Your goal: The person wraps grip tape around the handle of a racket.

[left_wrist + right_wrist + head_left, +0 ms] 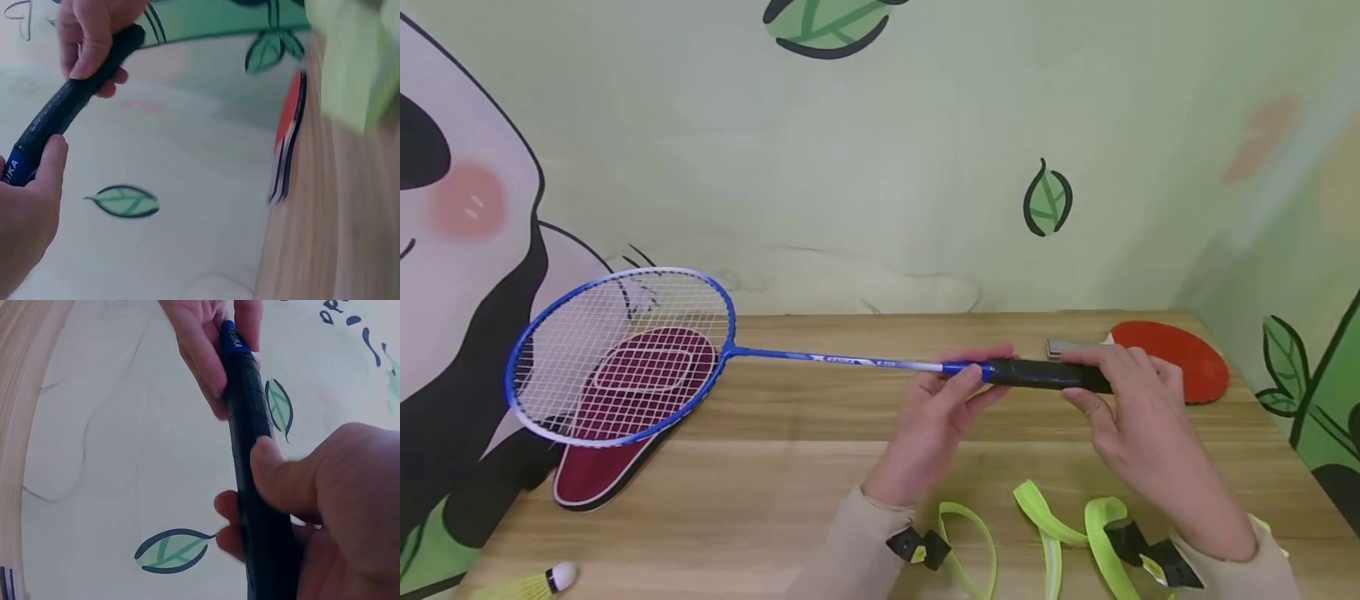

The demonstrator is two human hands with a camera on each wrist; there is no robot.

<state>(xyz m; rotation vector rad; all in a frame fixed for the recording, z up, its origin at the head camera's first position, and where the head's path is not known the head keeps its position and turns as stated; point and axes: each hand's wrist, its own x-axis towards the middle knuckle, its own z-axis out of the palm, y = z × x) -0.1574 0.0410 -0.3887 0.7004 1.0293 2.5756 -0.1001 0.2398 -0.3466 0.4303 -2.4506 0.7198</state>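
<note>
A blue and white badminton racket [775,353] is held level above the table, its strung head to the left. My left hand [936,417] pinches it at the blue cone where the shaft meets the black handle [1037,374]. Around the handle's far end curl the fingers and thumb of my right hand [1142,425]. In the left wrist view the dark handle [62,109] runs between both hands. The right wrist view shows my right thumb [281,478] lying along the handle, with fingers wrapped underneath.
Behind the racket's head lies a dark red racket cover [595,479]. A red table tennis bat [1172,358] rests at the back right. A yellow shuttlecock [542,581] is at the front left. Lime-green straps [1051,517] hang near the wrists. A painted wall [880,183] stands behind the wooden table [760,500].
</note>
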